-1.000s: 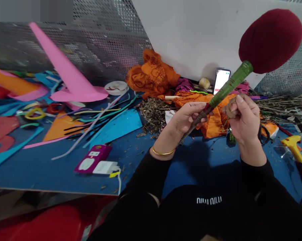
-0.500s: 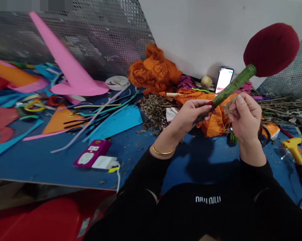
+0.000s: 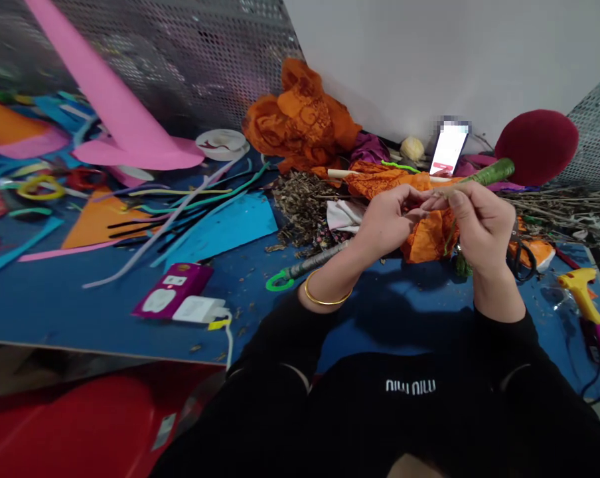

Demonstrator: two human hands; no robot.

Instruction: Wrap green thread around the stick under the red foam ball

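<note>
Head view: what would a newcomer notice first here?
Probably the dark red ball on the green end of a stick, at the right beyond the right hand. Next, the pointed pink hat leaning at upper left, and the crumpled orange cloth at upper middle.

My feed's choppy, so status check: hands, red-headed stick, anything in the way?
Left hand around the red-headed stick, grip partly hidden. Right hand pinching a small tan piece close by. Orange cloth bunched just behind both.
</note>
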